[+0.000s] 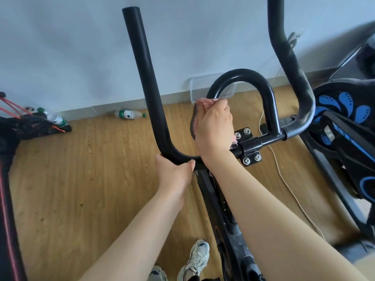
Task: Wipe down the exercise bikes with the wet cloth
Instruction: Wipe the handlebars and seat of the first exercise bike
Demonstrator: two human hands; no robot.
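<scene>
The black handlebar [142,67] of an exercise bike fills the middle of the head view, with a long left bar, a centre loop [263,86] and a right bar. My left hand [176,171] grips the bend at the bottom of the left bar. My right hand [215,126] holds a pink cloth with black mesh backing [204,103] wrapped round the left leg of the centre loop. The cloth shows above and beside my fingers; most of it is hidden under the hand.
A second bike with blue patterns [334,106] stands close on the right. A plastic bottle [127,114] lies on the wood floor by the wall, another bottle [55,118] and dark gear at the left. A cord [284,175] runs across the floor. My shoes [194,258] stand below.
</scene>
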